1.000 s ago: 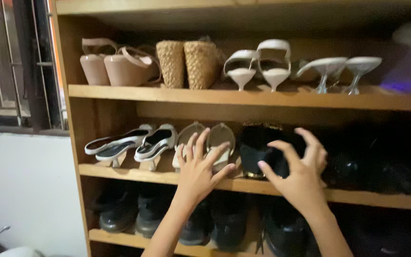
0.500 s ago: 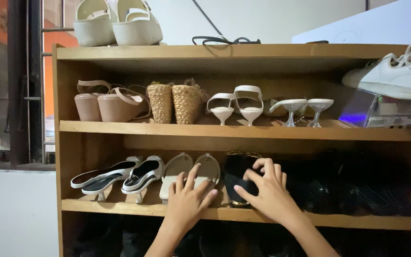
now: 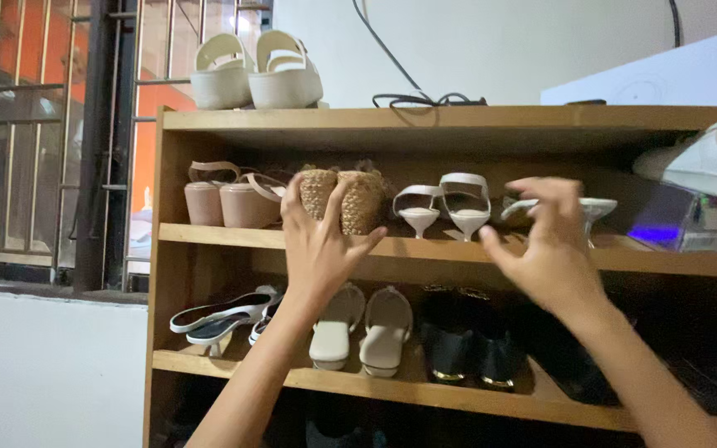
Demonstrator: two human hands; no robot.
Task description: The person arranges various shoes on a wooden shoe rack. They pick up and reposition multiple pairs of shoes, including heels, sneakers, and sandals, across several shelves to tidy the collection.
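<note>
A wooden shoe rack (image 3: 234, 236) stands in front of me. My left hand (image 3: 321, 245) is raised to the upper shelf with its fingers spread against a pair of woven wedge shoes (image 3: 364, 199); it touches them without a clear grip. My right hand (image 3: 545, 249), blurred, hovers with its fingers apart in front of a pair of clear-heeled shoes (image 3: 601, 207). Between the two hands stand white strappy heels (image 3: 446, 207). Both hands hold nothing.
Beige wedges (image 3: 226, 199) sit at the shelf's left. The middle shelf holds white slingbacks (image 3: 209, 315), cream sandals (image 3: 367, 328) and black shoes (image 3: 458, 353). White platform sandals (image 3: 255, 70) and a cable (image 3: 425, 99) lie on top. A white sneaker (image 3: 707, 162) is at right, a barred window (image 3: 43, 141) at left.
Both hands rose from the cream sandals and black shoes on the middle shelf to the upper shelf. The view tilted upward and shifted.
</note>
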